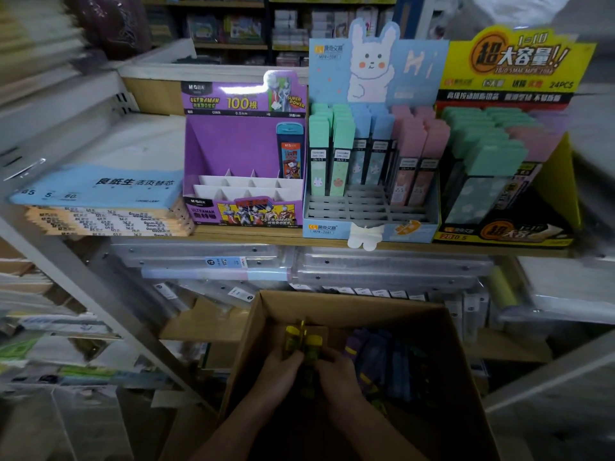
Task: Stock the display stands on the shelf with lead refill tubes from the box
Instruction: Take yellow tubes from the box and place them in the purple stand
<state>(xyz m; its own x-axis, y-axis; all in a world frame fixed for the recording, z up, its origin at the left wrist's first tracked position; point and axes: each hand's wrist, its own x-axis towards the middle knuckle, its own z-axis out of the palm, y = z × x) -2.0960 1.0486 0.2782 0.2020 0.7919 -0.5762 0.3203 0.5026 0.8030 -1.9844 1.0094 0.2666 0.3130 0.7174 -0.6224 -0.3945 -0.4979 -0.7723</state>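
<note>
Left hand (pixel 283 367) and right hand (pixel 336 367) each gripped yellow-capped lead refill tubes (pixel 301 341), caps up, inside the cardboard box (pixel 349 301); near-empty purple Ultraman stand (pixel 233 144) sat above, slightly left, nearer left hand.

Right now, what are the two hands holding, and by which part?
The left hand and the right hand each grip yellow-capped lead refill tubes by their lower bodies, inside the brown cardboard box.

- The brown cardboard box (pixel 352 309) is cut off at the bottom edge.
- The yellow-capped lead refill tubes (pixel 301 341) are half hidden by the left hand (pixel 283 369) and right hand (pixel 336 372).
- Left-edge paper stacks (pixel 31 44) are blurred.
</note>
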